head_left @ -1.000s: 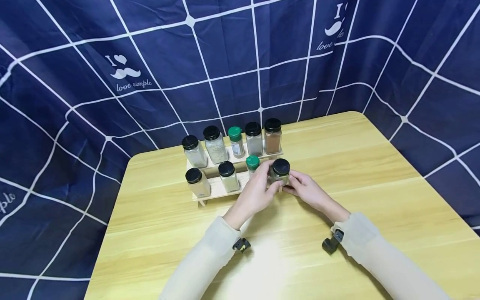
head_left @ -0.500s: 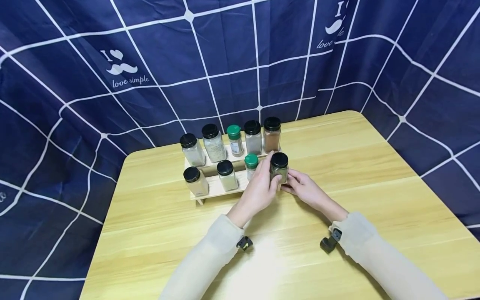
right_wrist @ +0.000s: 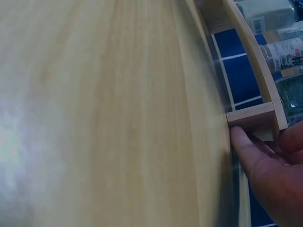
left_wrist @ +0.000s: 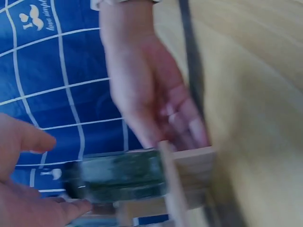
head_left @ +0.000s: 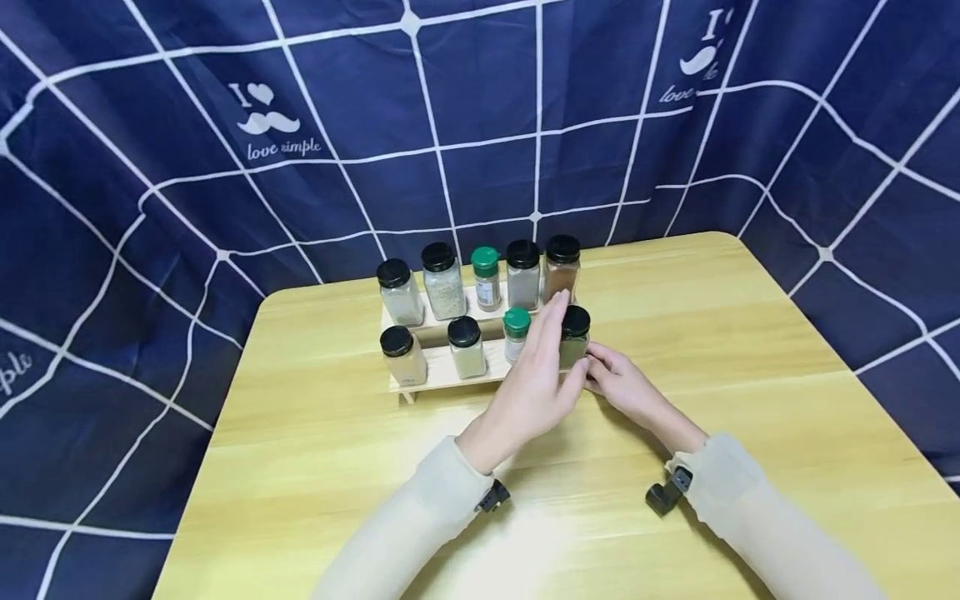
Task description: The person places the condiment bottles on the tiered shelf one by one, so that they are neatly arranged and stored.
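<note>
A two-tier wooden spice rack (head_left: 442, 371) stands on the table. At the right end of its lower tier sits a black-lidded jar of dark green contents (head_left: 575, 323), which lies across the left wrist view as a green jar (left_wrist: 120, 175). My left hand (head_left: 528, 392) is held beside this jar with straight fingers, hiding part of it. My right hand (head_left: 626, 387) grips the rack's right end low down; in the right wrist view its fingers (right_wrist: 244, 144) touch the end leg (right_wrist: 251, 116). A green-capped jar (head_left: 516, 329) stands left of the left hand.
Several jars line the upper tier, including a green-capped one (head_left: 486, 275) and a brown one (head_left: 562, 262). Two more black-lidded jars, one tan (head_left: 405, 358) and one pale (head_left: 467, 346), stand lower left. A blue curtain (head_left: 480, 108) hangs behind the wooden table (head_left: 300, 433).
My left hand has let go of the dark green jar, its fingers straightening from around it. That jar now stands on the lower tier. The right hand stays by the rack's end.
</note>
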Tool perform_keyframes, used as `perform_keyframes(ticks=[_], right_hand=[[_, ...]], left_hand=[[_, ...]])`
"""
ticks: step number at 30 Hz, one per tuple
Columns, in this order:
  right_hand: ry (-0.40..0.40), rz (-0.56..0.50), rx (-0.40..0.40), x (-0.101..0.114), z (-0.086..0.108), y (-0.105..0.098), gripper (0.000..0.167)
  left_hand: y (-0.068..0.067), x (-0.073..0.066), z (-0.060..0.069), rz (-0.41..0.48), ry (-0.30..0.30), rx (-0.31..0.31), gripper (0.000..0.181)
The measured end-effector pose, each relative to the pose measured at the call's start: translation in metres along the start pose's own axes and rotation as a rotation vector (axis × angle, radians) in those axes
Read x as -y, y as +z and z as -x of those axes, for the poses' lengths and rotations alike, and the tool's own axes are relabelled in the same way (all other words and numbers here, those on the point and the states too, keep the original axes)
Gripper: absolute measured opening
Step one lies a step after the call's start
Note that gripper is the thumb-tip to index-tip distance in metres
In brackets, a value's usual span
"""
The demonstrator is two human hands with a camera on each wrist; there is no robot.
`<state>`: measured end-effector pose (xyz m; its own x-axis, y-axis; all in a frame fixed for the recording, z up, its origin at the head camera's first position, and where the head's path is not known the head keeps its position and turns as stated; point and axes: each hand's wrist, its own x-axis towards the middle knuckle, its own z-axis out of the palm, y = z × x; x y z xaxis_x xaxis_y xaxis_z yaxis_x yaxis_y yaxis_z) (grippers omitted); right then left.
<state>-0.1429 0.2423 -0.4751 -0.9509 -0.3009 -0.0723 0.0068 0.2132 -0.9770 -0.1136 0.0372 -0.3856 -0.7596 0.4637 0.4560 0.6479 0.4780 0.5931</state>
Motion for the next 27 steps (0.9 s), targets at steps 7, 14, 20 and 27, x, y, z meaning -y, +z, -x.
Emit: perform_keyframes(ticks=[7, 14, 20, 27], right_hand=[[0.001, -0.021, 0.016, 0.004, -0.008, 0.0, 0.048], [0.009, 0.01, 0.067, 0.014, -0.018, -0.008, 0.049], [0.001, 0.023, 0.074, 0.011, -0.015, -0.009, 0.05], [-0.041, 0.039, 0.04, 0.0, 0.002, -0.005, 0.049]], left_hand=[[-0.064, 0.009, 0.027, 0.105, 0.081, 0.046, 0.055], [-0.13, 0.067, 0.099, 0.116, -0.14, -0.18, 0.029], [-0.162, 0.113, 0.151, 0.005, -0.344, -0.323, 0.022], [-0.175, 0.138, 0.178, -0.119, -0.468, -0.267, 0.026]])
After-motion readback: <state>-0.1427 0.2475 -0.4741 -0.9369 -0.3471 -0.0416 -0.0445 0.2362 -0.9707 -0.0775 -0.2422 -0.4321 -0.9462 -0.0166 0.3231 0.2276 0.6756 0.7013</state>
